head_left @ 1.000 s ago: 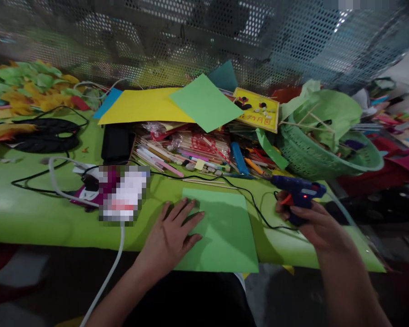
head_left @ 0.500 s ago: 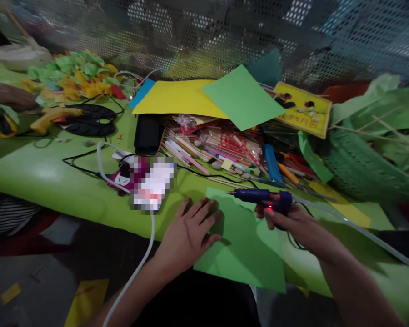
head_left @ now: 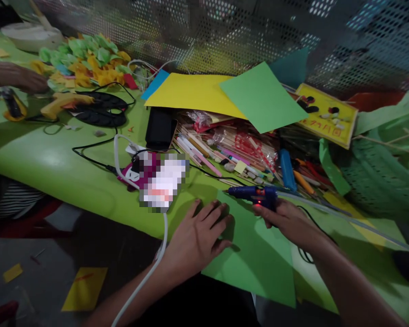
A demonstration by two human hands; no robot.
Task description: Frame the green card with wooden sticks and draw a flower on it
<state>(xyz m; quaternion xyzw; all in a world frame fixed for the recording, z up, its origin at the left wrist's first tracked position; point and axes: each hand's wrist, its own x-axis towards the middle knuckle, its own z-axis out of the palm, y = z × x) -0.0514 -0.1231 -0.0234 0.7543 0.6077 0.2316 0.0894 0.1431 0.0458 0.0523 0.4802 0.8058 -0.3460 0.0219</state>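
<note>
Touching seemingly unglued green paper (head_left: 255,259) with an open, spread-fingered left grip (head_left: 197,236), while clamping a glue gun (head_left: 248,194) in the right grip (head_left: 289,222) near the paper's far left corner.

Right hand (head_left: 286,220) holds 1 blue glue gun (head_left: 254,195).

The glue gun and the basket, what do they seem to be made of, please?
Glue gun: probably smooth blue plastic, by its moulded body; its brassy tip suggests metal. Basket: likely dull green plastic, by the holes in its wall.
</note>
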